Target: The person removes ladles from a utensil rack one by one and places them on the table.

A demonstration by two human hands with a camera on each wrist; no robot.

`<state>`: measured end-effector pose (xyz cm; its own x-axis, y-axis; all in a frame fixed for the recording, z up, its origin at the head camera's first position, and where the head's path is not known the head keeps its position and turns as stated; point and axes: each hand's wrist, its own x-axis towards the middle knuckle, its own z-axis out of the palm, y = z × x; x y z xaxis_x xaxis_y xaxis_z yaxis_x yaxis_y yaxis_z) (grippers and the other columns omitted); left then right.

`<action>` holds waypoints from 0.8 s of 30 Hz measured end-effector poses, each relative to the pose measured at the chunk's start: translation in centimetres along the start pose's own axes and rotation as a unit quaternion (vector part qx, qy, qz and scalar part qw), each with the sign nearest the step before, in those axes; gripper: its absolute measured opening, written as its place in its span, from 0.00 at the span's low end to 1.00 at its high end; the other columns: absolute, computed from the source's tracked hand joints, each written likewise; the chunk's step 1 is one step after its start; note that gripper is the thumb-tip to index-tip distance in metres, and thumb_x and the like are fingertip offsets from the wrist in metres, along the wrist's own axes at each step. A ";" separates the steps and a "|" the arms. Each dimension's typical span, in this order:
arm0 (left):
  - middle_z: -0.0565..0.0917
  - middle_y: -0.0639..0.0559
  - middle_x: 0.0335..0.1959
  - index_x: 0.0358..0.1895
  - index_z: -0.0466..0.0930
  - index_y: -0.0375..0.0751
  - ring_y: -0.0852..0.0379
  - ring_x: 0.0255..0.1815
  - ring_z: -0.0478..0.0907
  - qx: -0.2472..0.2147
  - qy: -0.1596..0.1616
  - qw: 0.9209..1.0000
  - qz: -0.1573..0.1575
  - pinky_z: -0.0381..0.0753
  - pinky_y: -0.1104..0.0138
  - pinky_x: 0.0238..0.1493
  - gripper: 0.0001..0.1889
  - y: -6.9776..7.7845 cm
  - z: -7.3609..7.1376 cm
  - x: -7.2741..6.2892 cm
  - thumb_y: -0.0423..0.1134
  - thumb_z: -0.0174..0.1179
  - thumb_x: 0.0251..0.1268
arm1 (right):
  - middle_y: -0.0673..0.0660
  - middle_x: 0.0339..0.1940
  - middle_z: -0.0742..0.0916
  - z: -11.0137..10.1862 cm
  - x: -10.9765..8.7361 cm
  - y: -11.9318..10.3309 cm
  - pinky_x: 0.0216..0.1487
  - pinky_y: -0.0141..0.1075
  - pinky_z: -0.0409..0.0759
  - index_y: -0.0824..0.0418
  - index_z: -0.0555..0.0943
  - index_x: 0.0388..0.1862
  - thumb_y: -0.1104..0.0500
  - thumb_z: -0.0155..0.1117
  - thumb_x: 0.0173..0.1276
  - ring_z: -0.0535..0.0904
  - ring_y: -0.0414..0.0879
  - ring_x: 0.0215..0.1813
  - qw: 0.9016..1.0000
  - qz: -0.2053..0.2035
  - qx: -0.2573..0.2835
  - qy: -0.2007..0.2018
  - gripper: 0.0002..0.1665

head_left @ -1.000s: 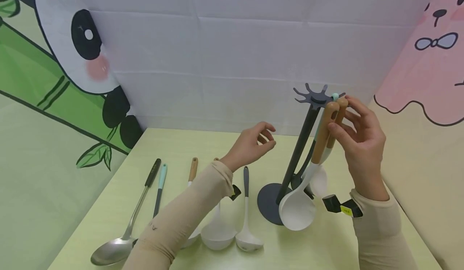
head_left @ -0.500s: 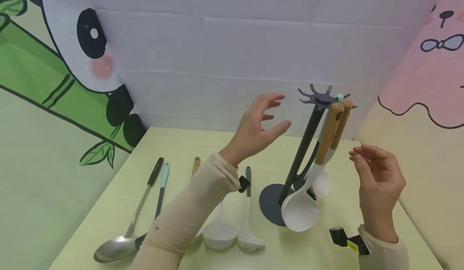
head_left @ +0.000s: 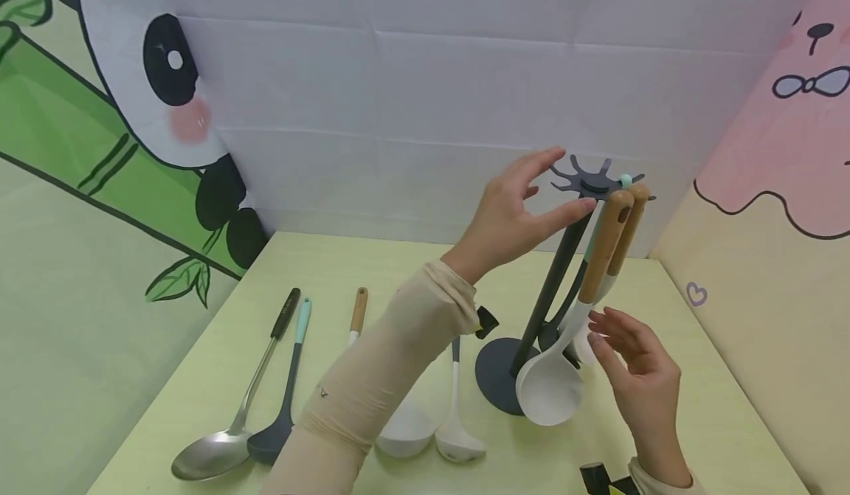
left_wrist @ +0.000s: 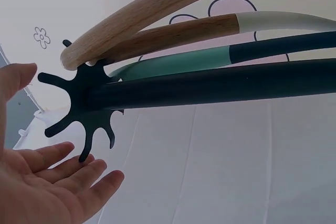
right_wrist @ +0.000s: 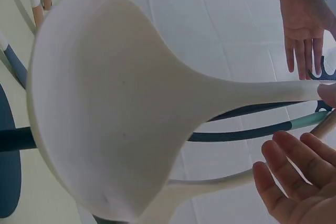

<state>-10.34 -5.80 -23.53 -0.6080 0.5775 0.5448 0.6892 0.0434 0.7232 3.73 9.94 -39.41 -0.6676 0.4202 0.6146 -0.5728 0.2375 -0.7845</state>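
Note:
A dark utensil stand (head_left: 554,288) rises from a round base, with a ring of hooks (head_left: 594,180) on top. My left hand (head_left: 508,218) is at that top, fingers and thumb spread on either side of the hooks, holding nothing; I cannot tell whether it touches them. From the hooks hang a white ladle (head_left: 547,390) with a wooden handle, another white utensil with a wooden handle (head_left: 631,229), and a dark utensil with a mint handle (left_wrist: 173,62). Beside the white ladle, my right hand (head_left: 640,377) has loosely bent fingers and grips nothing; the thumb is close to its white stem.
Left of the stand on the table lie a steel spoon (head_left: 212,454), a dark ladle (head_left: 282,417) with a mint handle, a wooden-handled utensil (head_left: 359,310) partly behind the left sleeve, a white ladle (head_left: 405,432) and a smaller grey-handled white ladle (head_left: 458,440).
My right hand has let go of the wooden handles, dropped away, then moved left beside the ladle. The left hand has risen rightward to the hooks, its fingers spreading.

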 end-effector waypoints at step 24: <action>0.68 0.55 0.73 0.74 0.66 0.43 0.63 0.68 0.69 -0.031 -0.002 0.998 -0.048 0.68 0.78 0.62 0.39 0.3 0.4 0.2 0.45 0.71 0.61 | 0.49 0.35 0.90 2.8 0.0 0.6 0.44 0.26 0.82 0.76 0.83 0.43 0.78 0.68 0.60 0.88 0.39 0.36 0.993 0.049 -0.106 -0.029 0.11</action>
<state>-10.10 -5.29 -23.35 -0.6689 0.5757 0.4703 0.6023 0.0490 0.7968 2.04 7.67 -39.67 -0.7447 0.4014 0.5332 -0.3949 0.3791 -0.8369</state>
